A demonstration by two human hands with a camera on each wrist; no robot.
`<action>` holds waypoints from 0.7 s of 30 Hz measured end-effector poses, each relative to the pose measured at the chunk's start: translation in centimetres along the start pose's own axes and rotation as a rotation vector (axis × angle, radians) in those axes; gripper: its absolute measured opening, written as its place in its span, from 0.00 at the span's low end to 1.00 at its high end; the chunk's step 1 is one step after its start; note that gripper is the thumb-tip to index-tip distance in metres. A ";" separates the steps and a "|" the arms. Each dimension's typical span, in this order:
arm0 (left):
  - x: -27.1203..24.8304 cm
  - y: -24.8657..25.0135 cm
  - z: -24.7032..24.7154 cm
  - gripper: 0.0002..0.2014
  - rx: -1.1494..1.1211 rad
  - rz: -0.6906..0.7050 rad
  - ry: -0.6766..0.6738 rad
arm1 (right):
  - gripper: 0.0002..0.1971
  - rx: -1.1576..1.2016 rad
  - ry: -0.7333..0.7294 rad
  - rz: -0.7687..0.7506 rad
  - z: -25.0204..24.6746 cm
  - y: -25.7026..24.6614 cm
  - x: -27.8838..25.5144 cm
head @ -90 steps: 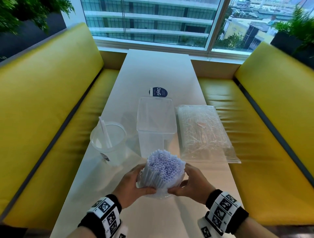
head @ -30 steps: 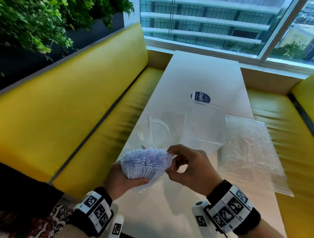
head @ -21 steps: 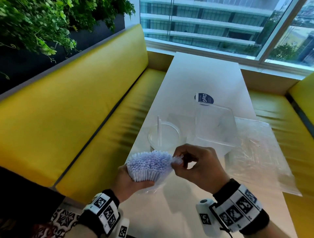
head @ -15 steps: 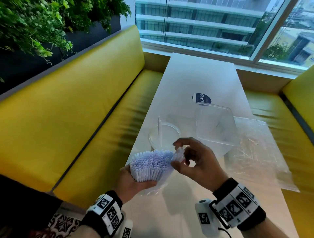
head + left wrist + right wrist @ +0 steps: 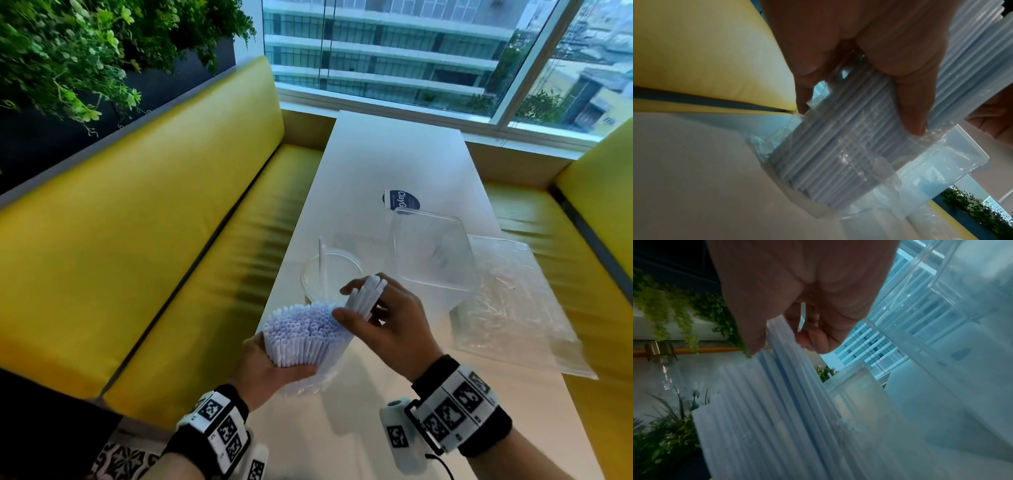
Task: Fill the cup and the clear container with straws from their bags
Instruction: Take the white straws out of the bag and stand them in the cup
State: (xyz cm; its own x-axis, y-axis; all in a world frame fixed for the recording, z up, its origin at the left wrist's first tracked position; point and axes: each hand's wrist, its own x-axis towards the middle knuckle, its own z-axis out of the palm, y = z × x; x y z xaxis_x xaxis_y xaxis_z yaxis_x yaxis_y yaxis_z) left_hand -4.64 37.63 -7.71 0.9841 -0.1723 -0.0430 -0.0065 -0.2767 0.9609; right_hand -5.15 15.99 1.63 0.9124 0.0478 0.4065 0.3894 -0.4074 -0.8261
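Dark round label [image 5: 401, 200] reading "ClayG" on the table [image 5: 394, 154] behind clear container [image 5: 432, 253]

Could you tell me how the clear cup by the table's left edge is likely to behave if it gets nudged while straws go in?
The clear cup looks thin-walled and holds only one straw, so it is probably light and would slide or tip easily. It stands close to the table edge, so a sideways push might send it off. Its walls would likely flex if squeezed.
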 end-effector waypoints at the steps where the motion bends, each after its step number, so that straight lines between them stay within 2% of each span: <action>1: 0.0 0.0 0.0 0.30 0.002 0.001 0.001 | 0.09 -0.020 0.021 -0.012 0.4 0.1 -0.1; 6: 0.0 -0.3 -0.1 0.29 0.024 0.002 0.000 | 0.14 -0.134 0.187 -0.141 0.3 -0.8 0.4; 8: 0.0 -0.3 -0.1 0.29 0.027 0.001 0.006 | 0.13 -0.113 0.165 -0.105 0.4 -1.0 0.6; 11: -0.1 -0.3 0.1 0.29 0.017 0.015 0.007 | 0.16 -0.157 0.103 -0.049 0.7 -0.4 0.4; 17: -0.1 -0.4 0.0 0.29 0.000 0.008 0.008 | 0.20 -0.257 0.156 -0.137 1.0 0.4 0.7; 21: 0.0 -0.6 -0.2 0.29 -0.023 -0.002 0.008 | 0.22 -0.266 0.105 -0.154 0.1 -0.7 2.3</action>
State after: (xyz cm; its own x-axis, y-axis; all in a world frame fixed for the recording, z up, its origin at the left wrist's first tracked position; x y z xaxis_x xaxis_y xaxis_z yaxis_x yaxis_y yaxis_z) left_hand -4.61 37.98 -8.26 0.9854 -0.1646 -0.0431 -0.0004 -0.2553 0.9669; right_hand -3.31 16.46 3.08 0.8220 0.0385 0.5682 0.4625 -0.6272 -0.6267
